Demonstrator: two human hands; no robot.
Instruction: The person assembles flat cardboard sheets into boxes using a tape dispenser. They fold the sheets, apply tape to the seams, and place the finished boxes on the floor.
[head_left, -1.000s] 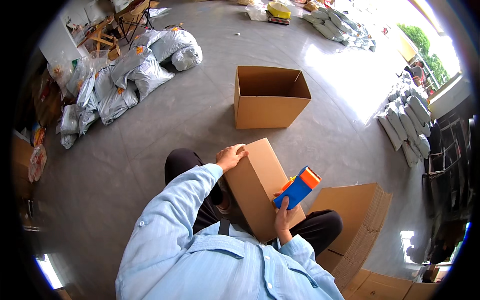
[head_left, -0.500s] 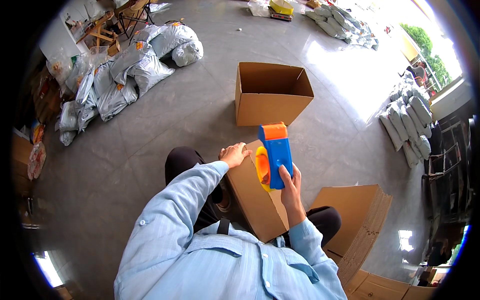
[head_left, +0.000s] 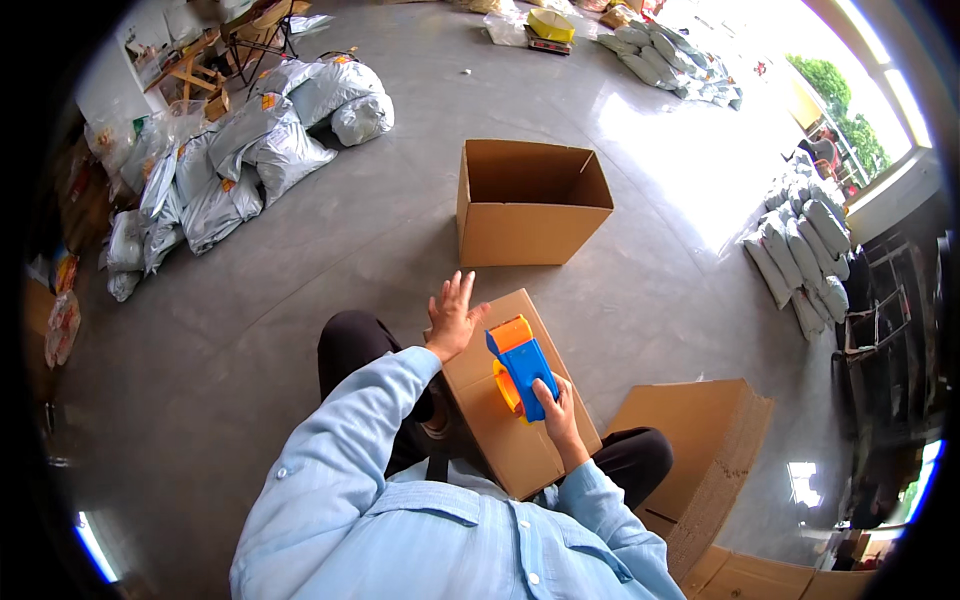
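Note:
A closed cardboard box (head_left: 490,430) rests between my knees, its broad top face turned up. My right hand (head_left: 563,415) is wrapped round a blue and orange tape dispenser (head_left: 530,375) that has a yellow ring on its left side. The dispenser lies over the middle of that face; whether it touches the cardboard I cannot tell. With fingers spread and nothing held, my left hand (head_left: 455,320) is at the box's far left corner. Beyond the box stands an open-topped carton (head_left: 530,237) on the floor.
Flattened cartons (head_left: 670,430) are stacked beside my right knee. Grey plastic sacks (head_left: 270,150) lie heaped at the far left, with more sacks (head_left: 800,240) along the right. A yellow tub (head_left: 550,25) sits at the far end of the grey floor.
My left hand has come off the box edge and spread its fingers. The dispenser has moved lower and left over the box, which has turned to show more of its top face.

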